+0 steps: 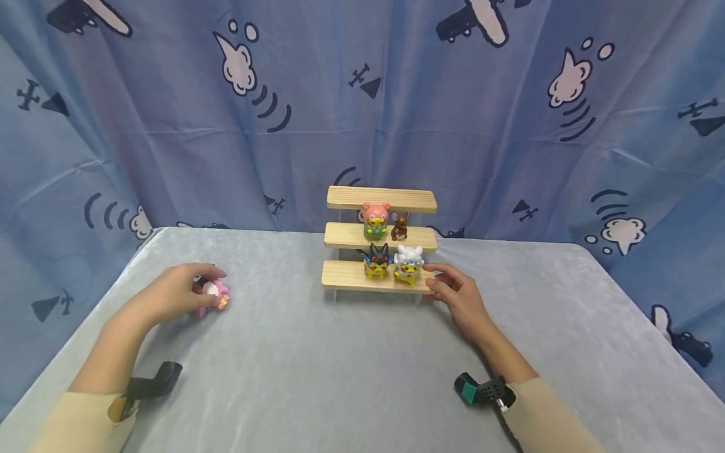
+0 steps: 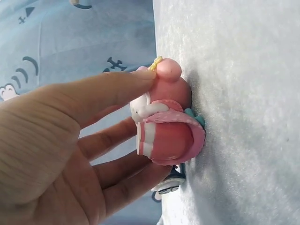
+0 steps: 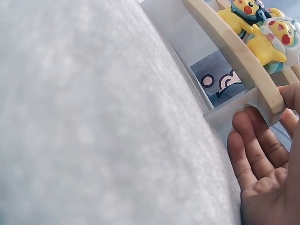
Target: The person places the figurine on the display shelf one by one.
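Note:
At the left of the table my left hand (image 1: pixel 184 290) pinches a pink figurine (image 2: pixel 171 126) with a white and pink dress, thumb on one side and fingers on the other. In the left wrist view the figurine is right by the cloth; whether it touches cannot be told. My right hand (image 1: pixel 459 299) grips the right end of the lowest board of a three-tier wooden display stand (image 1: pixel 345 275), thumb on the board and fingers under it. On that board stand a black-eared figurine (image 1: pixel 376 261) and a white-hooded yellow figurine (image 1: pixel 408 264).
The middle board holds a pink-hooded figurine (image 1: pixel 376 221) and a small brown mouse figurine (image 1: pixel 399 226). A dark and white object (image 2: pixel 171 182), partly hidden, is behind the left fingers. Grey cloth covers the table (image 1: pixel 283 365); a blue patterned curtain (image 1: pixel 317 94) hangs behind.

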`<state>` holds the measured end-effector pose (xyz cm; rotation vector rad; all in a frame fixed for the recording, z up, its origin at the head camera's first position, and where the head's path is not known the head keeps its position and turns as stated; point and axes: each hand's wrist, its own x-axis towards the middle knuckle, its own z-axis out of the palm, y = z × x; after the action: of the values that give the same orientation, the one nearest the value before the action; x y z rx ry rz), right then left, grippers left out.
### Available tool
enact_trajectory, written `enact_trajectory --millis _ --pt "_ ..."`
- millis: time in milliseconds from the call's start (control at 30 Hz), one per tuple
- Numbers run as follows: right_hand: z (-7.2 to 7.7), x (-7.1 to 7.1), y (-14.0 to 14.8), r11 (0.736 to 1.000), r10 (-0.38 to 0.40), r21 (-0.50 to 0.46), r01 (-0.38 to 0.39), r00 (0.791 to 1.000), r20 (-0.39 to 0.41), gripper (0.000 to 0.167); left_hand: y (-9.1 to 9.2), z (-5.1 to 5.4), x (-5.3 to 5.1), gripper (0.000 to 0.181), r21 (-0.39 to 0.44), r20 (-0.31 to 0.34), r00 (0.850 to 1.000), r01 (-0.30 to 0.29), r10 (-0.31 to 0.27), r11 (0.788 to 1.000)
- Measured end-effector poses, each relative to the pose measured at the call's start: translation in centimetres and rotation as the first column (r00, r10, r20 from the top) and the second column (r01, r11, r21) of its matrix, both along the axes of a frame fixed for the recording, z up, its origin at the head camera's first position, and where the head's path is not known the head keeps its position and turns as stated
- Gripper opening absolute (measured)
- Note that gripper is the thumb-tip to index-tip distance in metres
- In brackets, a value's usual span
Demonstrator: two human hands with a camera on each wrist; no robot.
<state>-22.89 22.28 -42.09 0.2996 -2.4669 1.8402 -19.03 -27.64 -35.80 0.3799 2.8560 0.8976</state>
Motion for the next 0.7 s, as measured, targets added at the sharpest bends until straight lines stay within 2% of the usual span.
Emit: enact_trajectory --millis 333,533,700 --pt "0.1 0.1 -0.1 1.000 0.007 0.002 -0.007 1.000 -0.002 0.037 0.2 -0.7 -0.1 0.044 0.025 -0.016 1.000 0.017 -0.017 1.000" --pt "0.0 0.0 0.0 1.000 0.007 0.007 -0.007 1.000 -0.010 0.037 0.5 -1.1 -0.4 0.039 0.022 -0.095 0.995 -0.012 0.014 1.000" --pt "0.1 0.0 0.0 1.000 0.002 0.005 -0.002 1.000 -0.008 0.037 0.7 -1.3 -0.6 0.039 0.073 -0.082 0.995 -0.042 0.048 0.996"
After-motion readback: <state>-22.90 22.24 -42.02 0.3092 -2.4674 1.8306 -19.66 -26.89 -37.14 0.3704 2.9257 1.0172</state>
